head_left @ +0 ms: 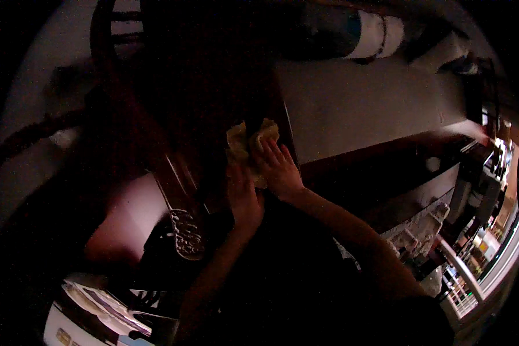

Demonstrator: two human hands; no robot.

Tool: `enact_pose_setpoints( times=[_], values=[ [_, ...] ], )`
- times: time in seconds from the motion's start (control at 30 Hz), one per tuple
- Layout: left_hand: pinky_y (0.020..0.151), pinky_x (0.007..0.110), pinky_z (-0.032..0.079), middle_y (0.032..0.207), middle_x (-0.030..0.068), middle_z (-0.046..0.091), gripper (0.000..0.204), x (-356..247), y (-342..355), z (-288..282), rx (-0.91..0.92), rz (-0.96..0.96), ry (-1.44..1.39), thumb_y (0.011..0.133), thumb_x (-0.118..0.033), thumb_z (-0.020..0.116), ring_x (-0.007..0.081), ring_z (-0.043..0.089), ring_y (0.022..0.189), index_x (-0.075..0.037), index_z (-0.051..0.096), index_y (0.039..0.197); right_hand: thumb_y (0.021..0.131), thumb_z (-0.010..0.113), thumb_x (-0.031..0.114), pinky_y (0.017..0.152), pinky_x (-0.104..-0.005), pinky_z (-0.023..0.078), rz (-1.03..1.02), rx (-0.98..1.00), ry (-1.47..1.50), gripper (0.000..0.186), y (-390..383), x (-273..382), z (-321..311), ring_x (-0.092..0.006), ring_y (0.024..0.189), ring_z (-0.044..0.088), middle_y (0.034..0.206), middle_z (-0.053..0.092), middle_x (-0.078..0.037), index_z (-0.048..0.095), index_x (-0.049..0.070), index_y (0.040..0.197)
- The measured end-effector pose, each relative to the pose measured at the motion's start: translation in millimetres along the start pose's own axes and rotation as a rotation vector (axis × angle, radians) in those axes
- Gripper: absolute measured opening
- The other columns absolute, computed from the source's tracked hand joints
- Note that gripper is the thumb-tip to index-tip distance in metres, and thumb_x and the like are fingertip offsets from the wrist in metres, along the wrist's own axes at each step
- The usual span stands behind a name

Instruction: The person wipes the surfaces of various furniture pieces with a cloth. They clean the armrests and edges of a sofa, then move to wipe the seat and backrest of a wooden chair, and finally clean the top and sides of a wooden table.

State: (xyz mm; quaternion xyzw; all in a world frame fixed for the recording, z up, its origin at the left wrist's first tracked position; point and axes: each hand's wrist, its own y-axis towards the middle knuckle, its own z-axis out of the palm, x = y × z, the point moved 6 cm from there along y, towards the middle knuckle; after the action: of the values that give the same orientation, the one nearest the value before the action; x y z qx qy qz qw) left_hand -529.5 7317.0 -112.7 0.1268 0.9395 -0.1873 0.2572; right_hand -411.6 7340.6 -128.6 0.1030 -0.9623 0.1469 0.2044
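Note:
A crumpled yellowish cloth (236,138) lies on a dark wooden surface (213,92). My right hand (275,170) rests on the cloth's right part with fingers spread and stretched out. My left hand (243,196) is just left of it, fingers extended at the cloth's lower left part; their tips are dim. Both forearms come in from the lower edge. The lighting is very low, so the cloth's folds under the hands are unclear.
A chair-like frame with slats (127,37) stands at upper left. An ornate carved piece (185,233) is at lower left. A pale panel (363,109) adjoins the dark surface on the right, with a white-banded cylindrical object (375,34) beyond. Cluttered shelving (484,219) fills the far right.

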Motion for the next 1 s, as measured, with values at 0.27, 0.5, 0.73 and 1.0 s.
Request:
enact_pose_setpoints(
  times=[0.27,0.5,0.73,1.0],
  values=[
    [0.112,0.053,0.008,0.151,0.0263,0.009,0.084,32,2,35,-0.052,-0.281,0.115,0.082,-0.019,0.061,0.0379,0.009,0.141,0.006,0.01,0.144,0.086,0.054,0.03,0.111,-0.0502,0.02,-0.22,-0.065,0.119,0.059,72,31,9,-0.0301,0.14,0.022,0.15,0.027,-0.012,0.037,0.012,0.14],
    [0.1,0.051,0.024,0.143,0.0306,0.025,0.074,117,-19,69,-0.143,-0.558,-0.014,0.086,-0.029,0.06,0.0423,0.033,0.122,0.005,0.022,0.14,0.088,0.05,0.033,0.112,-0.0494,0.018,-0.651,-0.098,0.041,0.05,114,107,46,-0.0253,0.138,0.027,0.146,0.036,-0.006,0.046,0.015,0.134],
    [0.112,0.055,0.003,0.15,0.0272,0.01,0.079,48,68,6,-0.321,-0.296,-0.006,0.086,-0.029,0.056,0.0418,0.006,0.141,0.006,0.013,0.144,0.09,0.05,0.03,0.11,-0.051,0.022,-0.233,-0.22,-0.229,0.05,142,38,15,-0.0261,0.137,0.029,0.146,0.035,-0.01,0.043,0.011,0.135],
    [0.111,0.058,0.009,0.152,0.0219,0.014,0.07,5,11,34,-0.023,-0.208,0.075,0.088,-0.024,0.053,0.0377,0.009,0.142,0.005,0.021,0.143,0.088,0.052,0.038,0.106,-0.0594,0.024,-0.075,-0.304,-0.143,0.061,62,4,31,-0.0366,0.137,0.026,0.149,0.028,-0.014,0.036,0.017,0.142]
  ],
)
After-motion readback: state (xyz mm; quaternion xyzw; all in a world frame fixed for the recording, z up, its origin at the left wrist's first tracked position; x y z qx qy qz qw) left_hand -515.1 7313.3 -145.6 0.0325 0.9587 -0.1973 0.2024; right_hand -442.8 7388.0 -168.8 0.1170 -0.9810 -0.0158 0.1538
